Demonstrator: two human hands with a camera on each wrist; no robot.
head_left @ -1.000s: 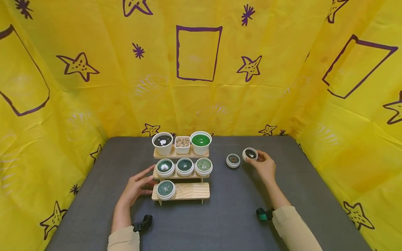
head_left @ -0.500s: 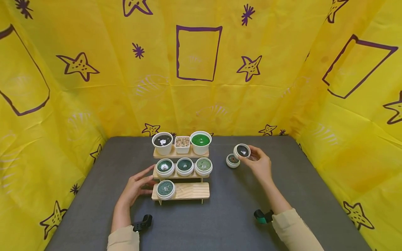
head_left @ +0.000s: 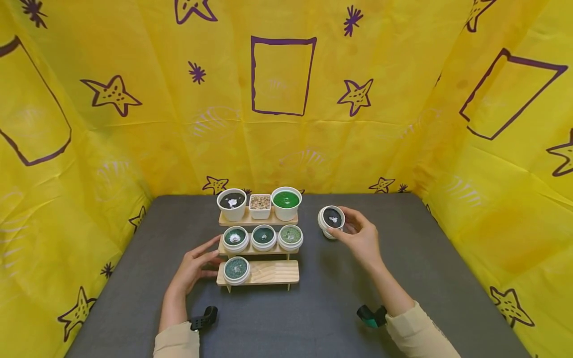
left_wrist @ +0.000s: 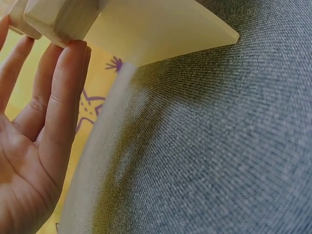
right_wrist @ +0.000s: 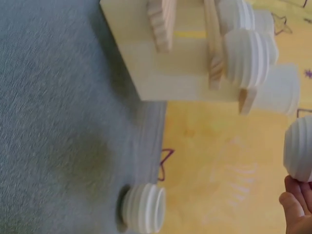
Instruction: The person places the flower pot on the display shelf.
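My right hand pinches a small white ribbed pot with dark contents, thumb on its near side, tilted slightly toward the camera. In the head view it overlaps a second white pot on the table. The right wrist view shows that second pot standing on the cloth, with the held pot raised well clear of it. At the left, my left hand rests its fingertips against the side of a three-step wooden stand. Its fingers are fairly straight in the left wrist view.
On the stand's lowest step sits one grey-green pot. Three green pots line the middle step. The top step bears a dark cup, a square dish of beige bits and a bright green cup. Yellow cloth walls surround the grey table.
My right hand has carried the dark pot leftward, from beside the second pot to over it in the head view. The left hand and the stand have stayed put.
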